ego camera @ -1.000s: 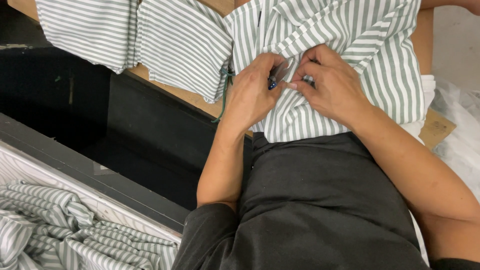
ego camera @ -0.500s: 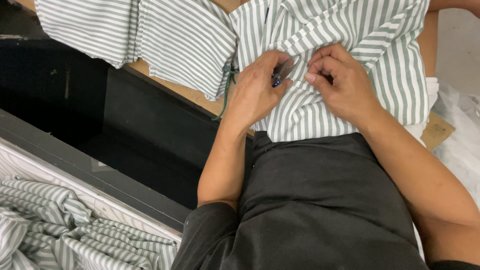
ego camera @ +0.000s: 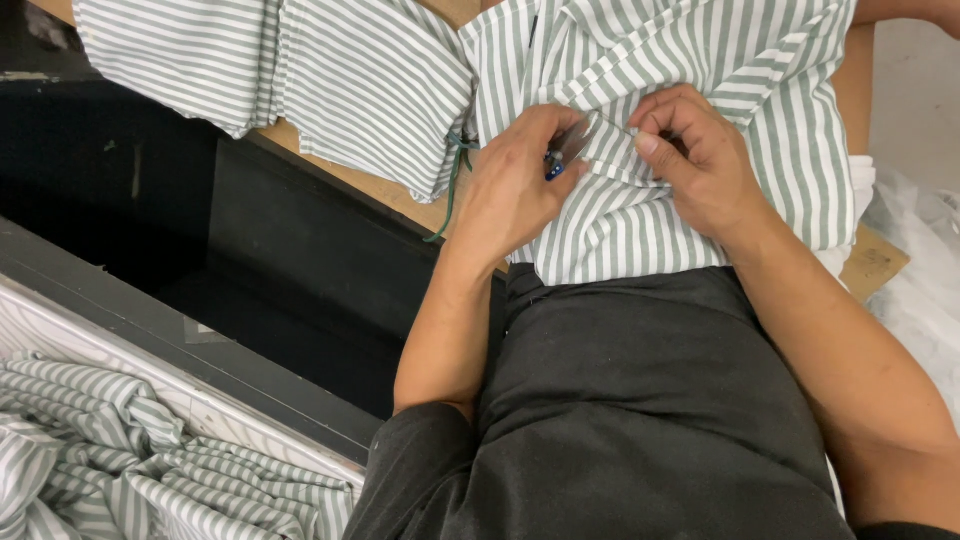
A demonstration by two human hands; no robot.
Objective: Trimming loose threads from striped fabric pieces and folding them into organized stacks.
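We bend our left hand (ego camera: 515, 180) in from the near edge of the tabletop (ego camera: 380, 190), forearm upright in the view, wrist cocked, its grip closed around small thread snips (ego camera: 565, 155) with a blue handle and metal blades pointing to the right. Our right hand (ego camera: 700, 160) comes in from the right, forearm slanting across our dark apron (ego camera: 640, 400), fingers curled and pinching a fold of the striped shirt (ego camera: 680, 60). That shirt lies at the near edge of the tabletop, its hem hanging over onto the apron. More folded striped pieces (ego camera: 290, 70) lie along the same edge to the left, and a heap of striped fabric (ego camera: 110, 460) sits at the lower left.
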